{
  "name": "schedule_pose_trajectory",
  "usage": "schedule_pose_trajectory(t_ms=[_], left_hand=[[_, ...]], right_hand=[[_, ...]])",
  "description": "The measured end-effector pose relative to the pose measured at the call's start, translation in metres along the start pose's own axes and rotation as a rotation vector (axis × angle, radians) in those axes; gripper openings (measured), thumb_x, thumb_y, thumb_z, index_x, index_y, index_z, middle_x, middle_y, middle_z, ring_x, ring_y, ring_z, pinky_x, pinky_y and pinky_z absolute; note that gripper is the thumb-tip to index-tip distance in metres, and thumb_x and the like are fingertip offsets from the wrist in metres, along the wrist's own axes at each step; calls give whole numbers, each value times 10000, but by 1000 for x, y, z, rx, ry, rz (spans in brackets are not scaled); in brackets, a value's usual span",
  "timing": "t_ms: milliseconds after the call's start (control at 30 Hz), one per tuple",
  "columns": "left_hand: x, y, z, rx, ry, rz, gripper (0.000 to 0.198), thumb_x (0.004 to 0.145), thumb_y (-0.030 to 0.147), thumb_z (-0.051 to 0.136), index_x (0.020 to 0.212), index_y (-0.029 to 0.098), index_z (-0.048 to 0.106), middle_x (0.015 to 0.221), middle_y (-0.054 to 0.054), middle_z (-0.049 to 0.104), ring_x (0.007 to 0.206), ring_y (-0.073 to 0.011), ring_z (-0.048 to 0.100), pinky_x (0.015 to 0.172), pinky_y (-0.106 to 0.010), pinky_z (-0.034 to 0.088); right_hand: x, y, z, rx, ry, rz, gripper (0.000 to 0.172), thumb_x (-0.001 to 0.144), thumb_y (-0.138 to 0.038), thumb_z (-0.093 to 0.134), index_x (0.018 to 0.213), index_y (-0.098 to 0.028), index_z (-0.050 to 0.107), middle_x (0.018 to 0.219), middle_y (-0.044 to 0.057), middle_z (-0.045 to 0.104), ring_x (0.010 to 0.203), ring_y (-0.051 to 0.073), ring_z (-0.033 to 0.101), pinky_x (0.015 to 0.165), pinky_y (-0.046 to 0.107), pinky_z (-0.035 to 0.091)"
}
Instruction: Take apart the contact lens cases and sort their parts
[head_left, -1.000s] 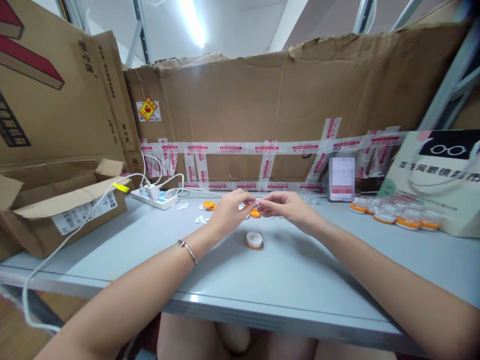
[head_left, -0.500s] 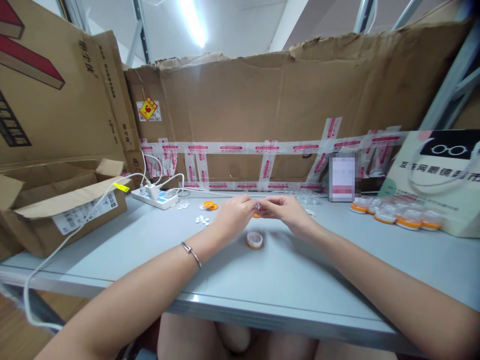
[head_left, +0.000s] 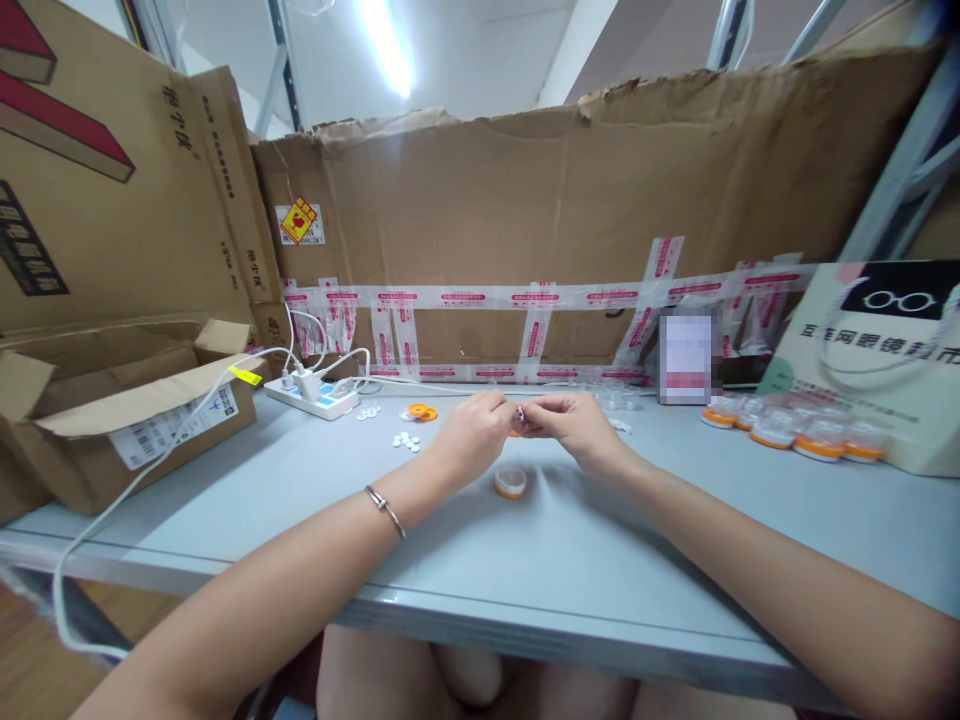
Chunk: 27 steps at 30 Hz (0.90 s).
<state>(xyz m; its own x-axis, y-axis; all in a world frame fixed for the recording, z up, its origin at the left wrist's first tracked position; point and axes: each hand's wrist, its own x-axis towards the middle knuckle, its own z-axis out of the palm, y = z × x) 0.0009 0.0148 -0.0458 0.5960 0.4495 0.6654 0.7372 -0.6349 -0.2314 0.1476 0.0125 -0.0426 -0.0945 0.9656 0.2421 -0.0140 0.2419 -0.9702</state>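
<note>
Tiny piece [head_left: 520,413], pale with a dark patch, is being held over the middle of a grey-blue bench [head_left: 660,570], which is spanning the view from side to side. Behind it, a wide cardboard sheet [head_left: 480,200] with pink-and-white tape is standing like a wall. At far left, a tall carton [head_left: 127,240] printed with red is rising behind an open box [head_left: 187,425]. At far right, a paper bag [head_left: 922,420] printed with eyeglasses is standing upright.

The person's right hand [head_left: 576,422] is pinching the tiny piece between thumb and fingers. The left hand [head_left: 476,425] is curling its fingers beside it; whether they are gripping too, I cannot tell.

A power strip [head_left: 330,402] is lying near the open box, and a phone-like device [head_left: 684,355] is standing before the cardboard sheet. Clear containers with orange bases [head_left: 817,435] are clustering by the bag; one round container [head_left: 510,482] is resting nearer the person than the hands. Orange discs [head_left: 421,412] and white bits [head_left: 407,437] are lying left of the left hand.
</note>
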Motion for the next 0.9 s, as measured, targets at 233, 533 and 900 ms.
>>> schedule_pose_trajectory(t_ms=[233, 533, 900], left_hand=[[1, 1, -3, -42, -6, -39, 156, 826, 201, 451, 767, 141, 582, 738, -27, 571, 684, -123, 520, 603, -228, 411], [0, -1, -3, -158, -15, -32, 139, 817, 199, 466, 831, 137, 590, 785, -39, 587, 740, -132, 532, 662, -246, 439], [2, -1, -6, -218, 113, -38, 137, 819, 229, 466, 834, 141, 570, 810, -44, 584, 748, -129, 522, 684, -251, 437]], right_hand=[[5, 3, -3, 1, -31, 65, 115, 592, -241, 643, 593, -126, 648, 538, 12, 628, 562, 116, 598, 645, 268, 507], [8, 4, -14, 45, -188, 180, 182, 585, -264, 687, 721, -149, 647, 657, 17, 658, 626, 111, 606, 682, 255, 490], [15, 7, -20, -63, -55, 207, 156, 555, -259, 677, 624, -144, 597, 561, 7, 600, 548, 94, 546, 606, 236, 454]])
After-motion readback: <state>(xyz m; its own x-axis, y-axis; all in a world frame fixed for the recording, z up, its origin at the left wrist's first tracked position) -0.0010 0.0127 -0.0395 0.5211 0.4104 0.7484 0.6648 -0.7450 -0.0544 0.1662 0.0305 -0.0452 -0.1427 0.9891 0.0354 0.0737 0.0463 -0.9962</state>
